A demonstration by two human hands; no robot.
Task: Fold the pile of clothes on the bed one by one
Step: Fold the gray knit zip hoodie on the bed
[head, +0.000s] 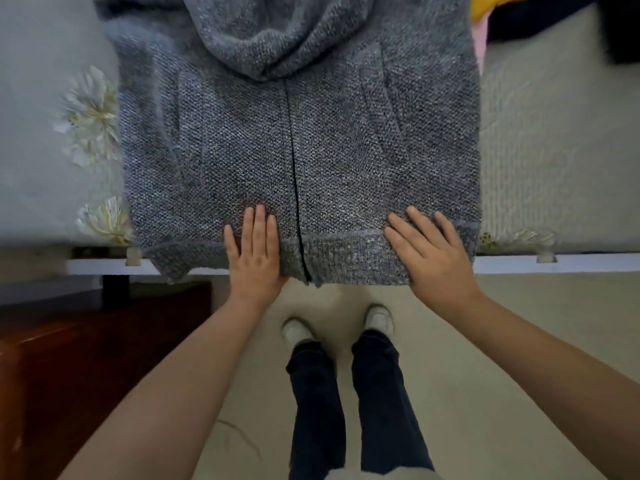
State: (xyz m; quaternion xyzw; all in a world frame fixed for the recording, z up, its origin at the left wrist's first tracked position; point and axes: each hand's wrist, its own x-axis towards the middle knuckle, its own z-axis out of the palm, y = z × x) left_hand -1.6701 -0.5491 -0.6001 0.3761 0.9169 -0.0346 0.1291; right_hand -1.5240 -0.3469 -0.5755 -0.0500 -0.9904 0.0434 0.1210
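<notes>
A grey knitted hooded cardigan (311,140) lies spread flat on the bed, front side up, its hem hanging slightly over the near edge and its hood folded down over the chest. My left hand (254,252) rests flat on the hem just left of the front opening. On the hem's right part my right hand (429,252) lies flat, fingers spread. Neither hand grips the fabric. A pile of other clothes (540,19), yellow, pink and dark, shows at the top right corner.
The bed (52,133) has a pale floral sheet at left and a cream cover at right. A dark red wooden cabinet (86,358) stands at lower left. My legs and white shoes stand on the beige floor (485,375) against the bed edge.
</notes>
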